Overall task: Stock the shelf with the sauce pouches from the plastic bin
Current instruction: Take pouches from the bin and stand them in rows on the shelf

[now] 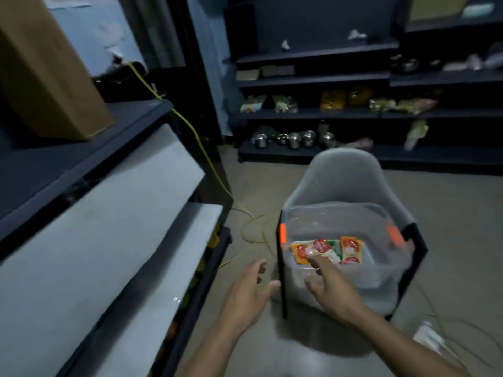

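Observation:
A clear plastic bin [392, 265] with orange clips sits on the seat of a grey chair [345, 175]. Several red, orange and green sauce pouches [351, 250] lie in its bottom. My right hand [330, 288] is stretched over the bin's near rim, fingers straight, its fingertips near the pouches; it holds nothing. My left hand [250, 292] hovers empty, fingers spread, just left of the chair's black leg. The dark shelf unit [89, 213] with pale shelf fronts stands at my left; a few pouches show at its lower edge.
A brown cardboard box [46, 69] stands on top of the left shelf unit. A yellow cable [201, 151] runs down to the floor and coils by the chair. Dark shelves [326, 112] with packets and steel pots line the back wall. A white object [430, 336] lies on the floor.

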Motion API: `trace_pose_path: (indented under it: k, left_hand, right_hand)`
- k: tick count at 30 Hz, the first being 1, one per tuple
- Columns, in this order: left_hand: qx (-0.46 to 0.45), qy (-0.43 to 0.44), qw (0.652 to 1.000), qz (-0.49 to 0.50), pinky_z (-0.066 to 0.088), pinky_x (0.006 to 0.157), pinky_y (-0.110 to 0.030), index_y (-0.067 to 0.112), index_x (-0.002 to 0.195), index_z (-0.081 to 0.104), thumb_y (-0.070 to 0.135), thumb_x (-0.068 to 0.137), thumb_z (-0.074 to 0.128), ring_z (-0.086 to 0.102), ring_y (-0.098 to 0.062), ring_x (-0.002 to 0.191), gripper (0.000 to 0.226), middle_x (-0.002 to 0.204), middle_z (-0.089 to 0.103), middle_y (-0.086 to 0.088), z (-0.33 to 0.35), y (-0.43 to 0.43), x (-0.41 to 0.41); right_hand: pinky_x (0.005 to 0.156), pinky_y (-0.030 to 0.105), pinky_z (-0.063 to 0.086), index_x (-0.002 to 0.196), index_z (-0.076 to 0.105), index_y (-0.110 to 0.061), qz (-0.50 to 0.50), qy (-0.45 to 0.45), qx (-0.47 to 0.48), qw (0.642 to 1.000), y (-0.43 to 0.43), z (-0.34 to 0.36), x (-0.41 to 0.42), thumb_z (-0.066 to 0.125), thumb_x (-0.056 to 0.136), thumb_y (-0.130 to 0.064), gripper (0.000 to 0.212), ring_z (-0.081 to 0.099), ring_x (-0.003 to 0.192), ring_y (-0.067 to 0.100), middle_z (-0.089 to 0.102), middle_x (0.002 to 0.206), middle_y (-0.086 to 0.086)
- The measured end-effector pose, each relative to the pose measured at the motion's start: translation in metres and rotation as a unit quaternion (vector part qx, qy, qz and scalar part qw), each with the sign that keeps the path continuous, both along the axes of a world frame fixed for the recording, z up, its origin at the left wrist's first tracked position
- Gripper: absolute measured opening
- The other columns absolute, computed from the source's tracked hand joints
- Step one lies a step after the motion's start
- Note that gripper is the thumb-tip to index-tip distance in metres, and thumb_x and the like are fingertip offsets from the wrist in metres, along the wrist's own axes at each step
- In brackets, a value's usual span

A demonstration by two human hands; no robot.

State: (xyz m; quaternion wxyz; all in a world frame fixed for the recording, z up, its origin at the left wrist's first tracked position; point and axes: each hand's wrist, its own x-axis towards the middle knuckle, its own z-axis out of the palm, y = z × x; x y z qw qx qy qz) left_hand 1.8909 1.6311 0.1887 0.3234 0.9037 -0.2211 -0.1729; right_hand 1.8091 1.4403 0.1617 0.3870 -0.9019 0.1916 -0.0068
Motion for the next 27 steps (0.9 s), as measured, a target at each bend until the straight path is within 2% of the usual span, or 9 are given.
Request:
trace_pose_path:
  k: [2, 6, 9, 14, 17, 19, 22, 24, 27]
  left_hand:
    - [-0.006, 0.016, 0.999, -0.038, 0.045, 0.092, -0.023, 0.026, 0.133, 0.048, 0.038, 0.090, 0.064, 0.058, -0.010, 0.108, 0.047, 0.119, 0.056, 0.012, -0.009, -0.035, 0.013]
    - [0.008, 0.062, 0.994, -0.087, 0.048, 0.094, -0.026, 0.029, 0.136, 0.047, 0.038, 0.089, 0.064, 0.058, -0.009, 0.104, 0.050, 0.123, 0.057, 0.009, -0.033, -0.097, 0.053]
    - [0.008, 0.102, 0.991, -0.086, 0.052, 0.092, -0.036, 0.028, 0.132, 0.051, 0.036, 0.086, 0.066, 0.059, -0.012, 0.095, 0.049, 0.114, 0.059, 0.007, -0.059, -0.143, 0.093]
    - [0.024, 0.176, 0.982, -0.057, 0.052, 0.089, -0.032, 0.019, 0.127, 0.054, 0.025, 0.089, 0.068, 0.057, -0.011, 0.083, 0.042, 0.106, 0.059, 0.002, -0.121, -0.219, 0.157]
    - [0.056, 0.201, 0.976, -0.060, 0.049, 0.091, -0.029, 0.018, 0.127, 0.054, 0.028, 0.090, 0.067, 0.061, -0.015, 0.092, 0.041, 0.112, 0.064, 0.000, -0.167, -0.252, 0.184]
    - [0.088, 0.205, 0.972, -0.068, 0.047, 0.092, -0.028, 0.019, 0.129, 0.053, 0.031, 0.091, 0.065, 0.062, -0.016, 0.102, 0.042, 0.119, 0.064, -0.001, -0.196, -0.269, 0.197]
    - [0.125, 0.199, 0.969, -0.074, 0.047, 0.095, -0.031, 0.020, 0.129, 0.053, 0.034, 0.088, 0.066, 0.060, -0.020, 0.111, 0.045, 0.124, 0.063, -0.001, -0.242, -0.287, 0.214]
    - [0.149, 0.188, 0.968, -0.077, 0.047, 0.100, -0.038, 0.020, 0.132, 0.051, 0.037, 0.086, 0.067, 0.058, -0.022, 0.115, 0.052, 0.128, 0.060, -0.003, -0.270, -0.295, 0.223]
    - [0.187, 0.162, 0.965, -0.092, 0.043, 0.106, -0.043, 0.017, 0.137, 0.044, 0.036, 0.088, 0.063, 0.050, -0.024, 0.124, 0.056, 0.136, 0.050, -0.005, -0.305, -0.303, 0.231]
  right_hand:
    - [0.099, 0.033, 0.044, 0.135, 0.046, -0.022, -0.033, 0.018, 0.017, 0.999, -0.031, -0.014, 0.001, 0.060, 0.088, -0.024, 0.049, 0.052, 0.120, 0.017, 0.053, 0.135, 0.000]
    - [0.099, 0.030, 0.043, 0.130, 0.052, -0.020, -0.095, 0.046, 0.046, 0.993, -0.086, -0.040, 0.013, 0.062, 0.088, -0.020, 0.043, 0.054, 0.116, 0.015, 0.057, 0.130, -0.001]
    - [0.098, 0.033, 0.046, 0.123, 0.058, -0.018, -0.155, 0.069, 0.079, 0.982, -0.127, -0.061, 0.033, 0.064, 0.087, -0.018, 0.036, 0.059, 0.111, 0.016, 0.062, 0.123, 0.001]
    - [0.095, 0.037, 0.049, 0.120, 0.058, -0.017, -0.201, 0.135, 0.099, 0.965, -0.187, -0.107, 0.076, 0.063, 0.089, -0.021, 0.031, 0.061, 0.106, 0.019, 0.065, 0.119, 0.003]
    - [0.095, 0.040, 0.049, 0.119, 0.057, -0.017, -0.207, 0.201, 0.110, 0.951, -0.216, -0.144, 0.096, 0.065, 0.088, -0.024, 0.032, 0.061, 0.106, 0.021, 0.064, 0.119, 0.003]
    - [0.093, 0.035, 0.049, 0.115, 0.058, -0.015, -0.210, 0.243, 0.112, 0.940, -0.232, -0.170, 0.108, 0.066, 0.087, -0.024, 0.030, 0.061, 0.103, 0.021, 0.066, 0.118, 0.005]
    - [0.083, 0.027, 0.045, 0.115, 0.057, -0.010, -0.218, 0.301, 0.130, 0.919, -0.253, -0.205, 0.125, 0.069, 0.084, -0.018, 0.034, 0.059, 0.094, 0.020, 0.065, 0.108, 0.006]
    - [0.079, 0.029, 0.047, 0.116, 0.053, -0.007, -0.242, 0.333, 0.148, 0.899, -0.265, -0.227, 0.134, 0.072, 0.081, -0.018, 0.041, 0.060, 0.090, 0.020, 0.063, 0.102, 0.006]
    - [0.072, 0.031, 0.048, 0.122, 0.045, -0.005, -0.290, 0.369, 0.156, 0.869, -0.276, -0.256, 0.143, 0.074, 0.079, -0.020, 0.053, 0.059, 0.091, 0.024, 0.061, 0.115, 0.014]
